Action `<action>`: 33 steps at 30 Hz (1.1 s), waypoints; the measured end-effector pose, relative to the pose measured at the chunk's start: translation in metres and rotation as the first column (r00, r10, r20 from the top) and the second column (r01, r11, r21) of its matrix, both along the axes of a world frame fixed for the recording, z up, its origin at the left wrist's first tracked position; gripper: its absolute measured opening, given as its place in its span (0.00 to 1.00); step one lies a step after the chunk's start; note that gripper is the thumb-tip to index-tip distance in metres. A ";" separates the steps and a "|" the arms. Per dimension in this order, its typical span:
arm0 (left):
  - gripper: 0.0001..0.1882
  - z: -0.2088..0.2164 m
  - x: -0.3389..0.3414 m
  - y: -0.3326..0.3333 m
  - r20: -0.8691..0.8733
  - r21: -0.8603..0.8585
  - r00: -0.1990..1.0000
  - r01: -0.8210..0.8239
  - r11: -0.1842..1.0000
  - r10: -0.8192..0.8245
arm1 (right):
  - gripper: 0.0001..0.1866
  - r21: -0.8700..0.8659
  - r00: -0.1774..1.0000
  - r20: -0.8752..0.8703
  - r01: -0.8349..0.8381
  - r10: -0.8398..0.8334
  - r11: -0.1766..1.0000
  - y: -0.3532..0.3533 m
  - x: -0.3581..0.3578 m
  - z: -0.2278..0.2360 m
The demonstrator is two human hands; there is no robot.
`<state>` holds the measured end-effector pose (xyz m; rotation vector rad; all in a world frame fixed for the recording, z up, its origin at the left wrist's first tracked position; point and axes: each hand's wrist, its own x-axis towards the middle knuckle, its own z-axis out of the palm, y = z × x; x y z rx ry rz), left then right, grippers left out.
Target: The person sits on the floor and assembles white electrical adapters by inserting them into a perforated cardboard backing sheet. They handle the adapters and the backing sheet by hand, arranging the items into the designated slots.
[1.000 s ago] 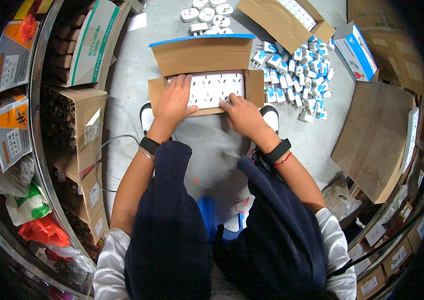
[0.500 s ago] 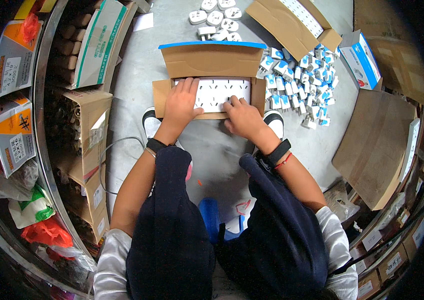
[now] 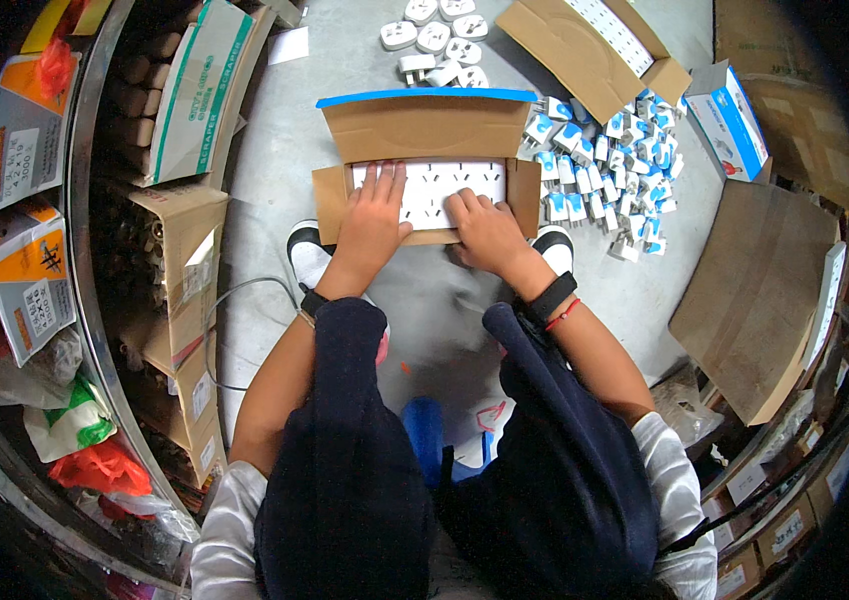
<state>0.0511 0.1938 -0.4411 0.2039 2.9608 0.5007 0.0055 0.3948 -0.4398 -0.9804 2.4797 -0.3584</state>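
Observation:
An open cardboard box (image 3: 420,128) with a blue-edged lid flap stands on the floor before my feet. White socket pieces (image 3: 432,183) with dark slots fill it in rows. My left hand (image 3: 373,222) lies over the left end of these pieces, its fingers stretched out and its thumb by the near wall. Toward the right of the box, my right hand (image 3: 488,232) has bent fingers resting on the near row. Its thumb is hidden, and I cannot make out what it may grip.
White-and-blue plugs (image 3: 605,170) lie heaped right of the box, with white adapters (image 3: 433,38) behind it. Another open carton (image 3: 570,55) of sockets stands farther back. A blue-and-white box (image 3: 730,120) and a brown carton (image 3: 755,290) are on the right. Loaded shelving (image 3: 95,290) stands left.
My right fingers have shifted slightly farther into the box and lie closer together. My left hand stays on the sockets. The whole view has shifted a little.

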 end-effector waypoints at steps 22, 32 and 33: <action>0.50 0.002 -0.004 -0.001 -0.004 0.011 1.000 -0.012 1.000 0.012 | 0.43 -0.022 0.953 -0.299 0.047 -0.052 0.999 -0.009 -0.023 0.015; 0.53 0.002 -0.007 -0.006 0.028 0.046 0.998 0.047 0.998 -0.049 | 0.49 0.149 0.971 -0.240 0.059 -0.021 0.987 -0.014 -0.022 0.007; 0.52 0.002 -0.008 -0.005 0.105 0.001 0.993 0.047 0.999 -0.046 | 0.47 0.141 0.978 -0.206 0.041 -0.011 0.989 -0.011 -0.023 0.007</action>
